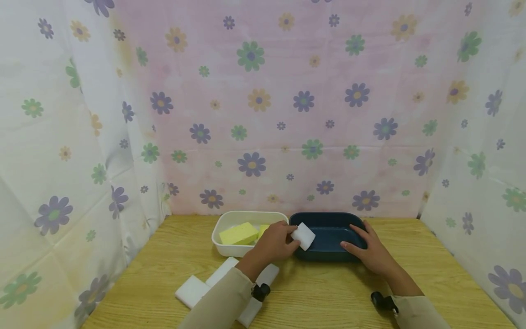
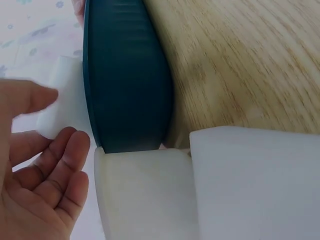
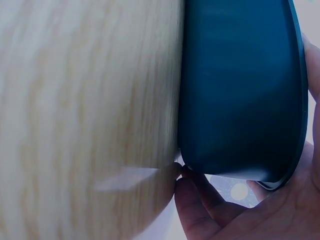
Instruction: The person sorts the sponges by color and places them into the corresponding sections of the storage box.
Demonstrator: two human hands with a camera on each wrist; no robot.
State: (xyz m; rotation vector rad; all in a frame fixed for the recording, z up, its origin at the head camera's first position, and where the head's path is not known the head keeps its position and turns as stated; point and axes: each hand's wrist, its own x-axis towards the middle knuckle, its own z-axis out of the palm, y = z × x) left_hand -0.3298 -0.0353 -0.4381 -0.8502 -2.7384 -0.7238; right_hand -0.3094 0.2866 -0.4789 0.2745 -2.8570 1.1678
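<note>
My left hand point(image 1: 274, 242) pinches a small white foam block point(image 1: 304, 236) between thumb and fingers, over the left end of a dark blue oblong tub point(image 1: 334, 234). In the left wrist view, that block point(image 2: 67, 97) stands at the tub's rim, its lower edge near the curled fingers. My right hand point(image 1: 377, 256) grips the tub's right end, thumb on the near side and a finger at the far rim. From the right wrist, more fingers point(image 3: 197, 207) show curled against the tub's outer end. No block other than the pinched one shows in the tub.
A cream tub point(image 1: 230, 250) stands left of the blue one, holding yellow sponges point(image 1: 239, 234), partly hidden by my left hand. Several white foam blocks point(image 1: 193, 291) lie on the wooden table point(image 1: 328, 297) under my left forearm. Flowered cloth point(image 1: 283, 137) hangs behind and at both sides.
</note>
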